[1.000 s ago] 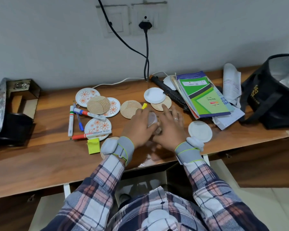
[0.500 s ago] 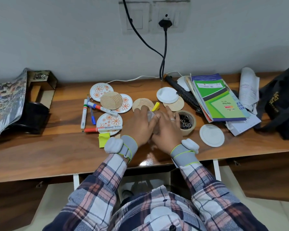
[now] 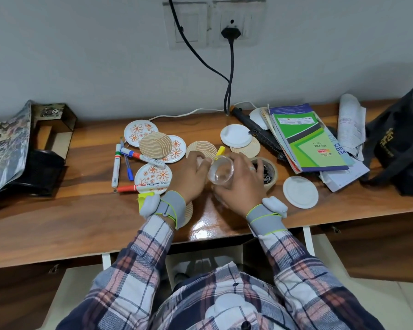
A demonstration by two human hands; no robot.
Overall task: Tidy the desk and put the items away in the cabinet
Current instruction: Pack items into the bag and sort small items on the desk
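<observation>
Hands meet over the middle of the desk (image 3: 81, 222): the right hand (image 3: 241, 181) grips a clear plastic cup (image 3: 221, 173), and the left hand (image 3: 191, 177) holds its rim from nine o'clock with curled fingers. A tape roll (image 3: 274, 177) sits at the cup's three o'clock, floral coasters (image 3: 161, 173) toward nine and ten.

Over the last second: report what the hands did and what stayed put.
Both hands were closed together over the clear cup; now the right hand grips it tipped up, mouth toward the camera, the left hand at its rim. Coasters, markers and booklets lie as before.
</observation>
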